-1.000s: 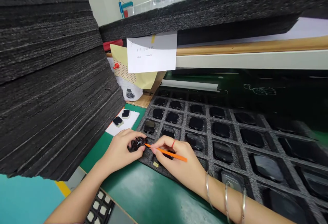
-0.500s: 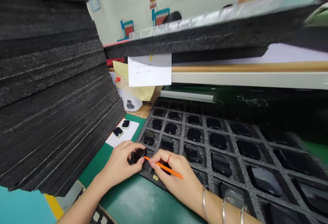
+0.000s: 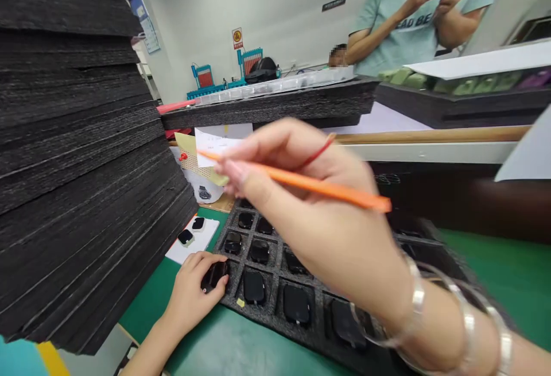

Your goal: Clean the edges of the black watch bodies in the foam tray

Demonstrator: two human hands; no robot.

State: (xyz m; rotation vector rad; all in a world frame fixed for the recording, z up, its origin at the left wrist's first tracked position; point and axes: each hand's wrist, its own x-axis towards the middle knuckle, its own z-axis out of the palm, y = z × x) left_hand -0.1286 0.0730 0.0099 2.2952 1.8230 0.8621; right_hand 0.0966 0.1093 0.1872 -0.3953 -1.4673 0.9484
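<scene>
The right hand (image 3: 318,215), motion-blurred, hides much of the black foam tray (image 3: 274,298) behind it, and its forearm runs out of view. Its thumb and fingertips pinch an orange stick (image 3: 318,185). Lower and to its left, the left hand (image 3: 191,293) curls around a dark watch-like piece (image 3: 215,275) between thumb and fingers, at the tray's corner; partly covered, its details escape me.

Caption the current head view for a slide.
Left hand grips a glossy black watch body at the corner of a gridded black foam tray; right hand holds a slim orange pointed tool.
</scene>
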